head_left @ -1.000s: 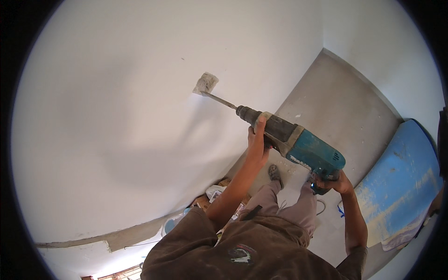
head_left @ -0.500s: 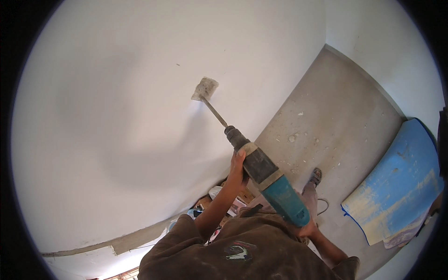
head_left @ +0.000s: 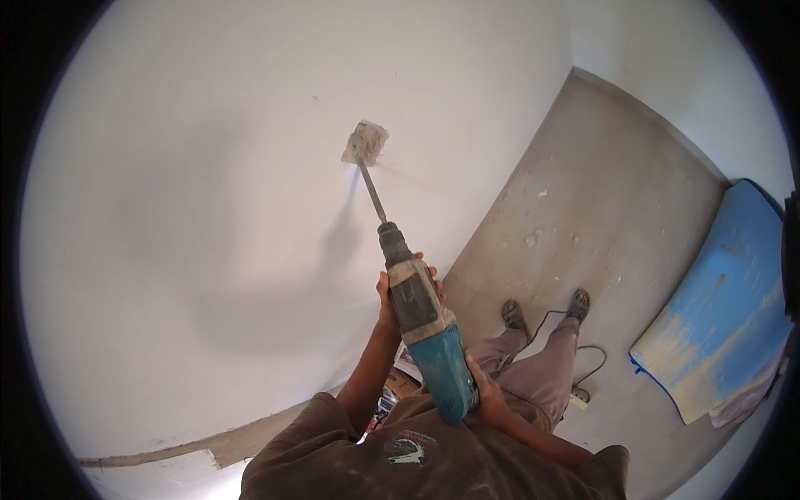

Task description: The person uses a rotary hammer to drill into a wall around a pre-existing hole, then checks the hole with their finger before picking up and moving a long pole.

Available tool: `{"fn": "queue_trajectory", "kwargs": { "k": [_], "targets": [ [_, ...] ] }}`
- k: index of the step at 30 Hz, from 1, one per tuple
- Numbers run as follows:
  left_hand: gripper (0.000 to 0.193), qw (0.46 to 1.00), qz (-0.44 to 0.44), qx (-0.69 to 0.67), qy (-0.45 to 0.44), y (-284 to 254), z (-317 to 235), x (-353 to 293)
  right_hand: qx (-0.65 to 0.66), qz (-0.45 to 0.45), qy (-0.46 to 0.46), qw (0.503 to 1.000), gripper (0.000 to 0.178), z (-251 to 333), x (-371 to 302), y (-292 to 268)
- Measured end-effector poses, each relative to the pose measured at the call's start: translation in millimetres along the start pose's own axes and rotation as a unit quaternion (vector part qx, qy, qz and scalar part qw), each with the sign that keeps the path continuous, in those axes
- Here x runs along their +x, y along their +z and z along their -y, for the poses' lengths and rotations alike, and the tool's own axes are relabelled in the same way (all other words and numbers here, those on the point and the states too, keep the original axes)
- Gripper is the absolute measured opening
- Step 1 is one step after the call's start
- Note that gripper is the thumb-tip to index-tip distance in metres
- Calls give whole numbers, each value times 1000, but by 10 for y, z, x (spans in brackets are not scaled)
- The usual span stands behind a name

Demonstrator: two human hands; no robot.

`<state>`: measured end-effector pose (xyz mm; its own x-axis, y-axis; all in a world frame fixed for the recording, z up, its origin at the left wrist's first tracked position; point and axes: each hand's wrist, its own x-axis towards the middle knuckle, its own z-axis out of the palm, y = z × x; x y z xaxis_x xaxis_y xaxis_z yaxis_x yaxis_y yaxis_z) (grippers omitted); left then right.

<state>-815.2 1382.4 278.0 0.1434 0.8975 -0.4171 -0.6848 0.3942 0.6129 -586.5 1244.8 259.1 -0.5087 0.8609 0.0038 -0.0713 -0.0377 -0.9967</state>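
Observation:
Both my hands hold a teal and black rotary hammer drill (head_left: 417, 308), its long bit (head_left: 372, 192) angled up at the white wall (head_left: 250, 208). The bit's tip meets a rough, roughly square chipped patch (head_left: 365, 140) of bare grey. Under the front of the body, my left hand (head_left: 386, 302) is wrapped round it, with fingertips showing on the far side. At the rear of the teal housing my right hand (head_left: 485, 393) is closed; the grip there is mostly hidden by the tool.
Debris (head_left: 533, 237) is scattered over the dusty grey floor (head_left: 617, 183). A blue sheet (head_left: 717, 308) with pale smears leans at the right wall. A dark cable (head_left: 596, 350) trails near my sandalled feet. Boxes and packets (head_left: 404, 379) lie low beside the wall, partly hidden by my arm.
The drill's rear has swung left, so the tool points more steeply up the picture. My right hand has moved left with it. Both my feet now show. The bit stays at the patch.

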Motion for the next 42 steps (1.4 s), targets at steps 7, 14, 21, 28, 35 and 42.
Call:
{"fn": "queue_trajectory", "kwargs": {
  "k": [7,14,21,28,35,42],
  "targets": [
    [61,985,-62,149,-58,45,129,181,71,-78,48,993,103,-49,-82,-132],
    [58,974,-113,194,-8,678,170,272,180,21,110,977,96,-234,-183,-1036],
    [65,973,-137,185,21,928,157,405,184,95,139,968,87,-176,60,-1656],
    [60,976,-130,169,46,1112,277,475,184,97,144,967,46,28,110,-2098],
    [72,977,-120,155,79,1492,299,623,193,79,183,961,43,101,218,-2582],
    [66,968,-158,178,76,1397,260,465,128,75,203,968,50,410,85,-2295]
  ]
}}
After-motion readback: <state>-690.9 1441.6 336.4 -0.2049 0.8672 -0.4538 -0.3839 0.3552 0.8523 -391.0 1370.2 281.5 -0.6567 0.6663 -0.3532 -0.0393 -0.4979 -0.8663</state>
